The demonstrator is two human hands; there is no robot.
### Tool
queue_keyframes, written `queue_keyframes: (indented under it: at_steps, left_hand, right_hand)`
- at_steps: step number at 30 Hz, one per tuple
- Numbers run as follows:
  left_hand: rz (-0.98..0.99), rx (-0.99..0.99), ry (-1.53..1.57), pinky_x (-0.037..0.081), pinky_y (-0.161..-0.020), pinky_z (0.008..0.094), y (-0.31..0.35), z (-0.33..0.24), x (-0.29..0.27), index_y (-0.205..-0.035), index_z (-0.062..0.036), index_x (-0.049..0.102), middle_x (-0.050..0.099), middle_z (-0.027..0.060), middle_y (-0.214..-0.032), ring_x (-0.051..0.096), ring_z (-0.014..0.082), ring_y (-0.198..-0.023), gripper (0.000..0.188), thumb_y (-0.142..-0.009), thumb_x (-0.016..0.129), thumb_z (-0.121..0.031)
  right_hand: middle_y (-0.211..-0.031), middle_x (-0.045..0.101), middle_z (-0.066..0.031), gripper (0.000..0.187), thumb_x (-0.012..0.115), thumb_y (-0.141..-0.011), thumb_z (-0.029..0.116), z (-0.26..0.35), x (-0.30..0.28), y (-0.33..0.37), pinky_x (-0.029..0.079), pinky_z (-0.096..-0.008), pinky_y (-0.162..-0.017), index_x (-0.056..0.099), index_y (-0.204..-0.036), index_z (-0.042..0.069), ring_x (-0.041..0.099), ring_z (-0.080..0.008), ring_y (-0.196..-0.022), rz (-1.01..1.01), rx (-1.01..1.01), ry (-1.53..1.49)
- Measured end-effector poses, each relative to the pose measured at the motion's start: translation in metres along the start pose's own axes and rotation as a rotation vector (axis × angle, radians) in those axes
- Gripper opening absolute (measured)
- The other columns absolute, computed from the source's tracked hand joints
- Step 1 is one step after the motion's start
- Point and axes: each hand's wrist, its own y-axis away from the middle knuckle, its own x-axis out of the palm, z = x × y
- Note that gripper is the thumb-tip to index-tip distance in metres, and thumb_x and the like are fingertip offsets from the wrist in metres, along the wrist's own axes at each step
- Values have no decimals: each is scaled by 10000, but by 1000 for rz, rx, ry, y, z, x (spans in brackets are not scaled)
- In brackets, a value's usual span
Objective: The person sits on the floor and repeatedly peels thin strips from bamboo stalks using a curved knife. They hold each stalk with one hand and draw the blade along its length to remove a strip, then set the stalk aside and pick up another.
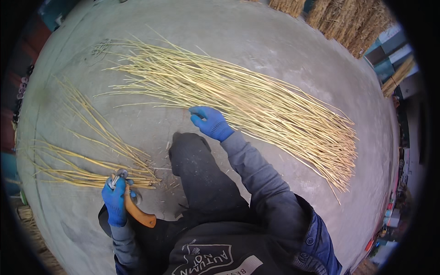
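My left hand, in a blue glove, grips pruning shears with an orange handle, the metal blades up near the cut ends of a small pile of yellow stalks on the left. My right hand, also blue-gloved, reaches forward with fingers curled at the near edge of a large fan of long yellow stalks spread over the grey concrete floor. Whether it grips a stalk is unclear. My dark-trousered knee lies between the two piles.
Bundles of brown straw stand at the far right, with another bundle by some boxes. Small stalk offcuts litter the floor near my knee. Colourful items line the right edge.
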Motion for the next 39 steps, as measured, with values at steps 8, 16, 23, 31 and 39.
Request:
queue_keyframes:
  at_steps: [8, 16, 23, 31, 39]
  left_hand:
    - [119, 100, -371, 589, -715, 312, 16, -27, -11, -1175, -4, 672, 740, 109, -905, 737, 161, -795, 390, -864, 788, -209]
    - [17, 313, -466, 578, -672, 321, 22, 3, -78, -1044, -10, 674, 719, 106, -793, 726, 160, -746, 318, -834, 835, -187]
    - [13, 224, -616, 573, -690, 380, 23, 1, -124, -1066, -86, 699, 718, 150, -839, 732, 294, -756, 351, -828, 824, -313]
    - [-106, 514, -945, 513, -580, 399, 17, 16, -144, -1133, -98, 659, 677, 96, -776, 689, 266, -656, 415, -869, 755, -403]
    - [-148, 580, -933, 496, -560, 380, 17, 16, -151, -1106, -115, 670, 686, 61, -806, 674, 243, -635, 413, -830, 785, -399]
  right_hand:
    - [-1276, 676, -159, 498, 756, -921, 301, 205, 63, -23, 536, -396, -973, 644, -1334, 47, 676, -285, -1136, 760, -310, -296]
    - [-1040, 726, -125, 363, 747, -901, 306, 223, 173, -15, 568, -368, -830, 726, -1181, 75, 718, -270, -922, 867, -546, -317]
    - [-1079, 724, -120, 335, 765, -887, 179, 234, 222, -10, 557, -363, -877, 725, -1203, 77, 707, -258, -992, 1014, -408, -309]
    - [-1303, 656, -142, 493, 780, -856, 81, 238, 247, -4, 492, -371, -1038, 652, -1330, 38, 636, -259, -1206, 1025, -273, -521]
    - [-1228, 665, -137, 509, 811, -813, 27, 235, 260, 2, 501, -388, -992, 673, -1302, 37, 637, -278, -1132, 862, -484, -469]
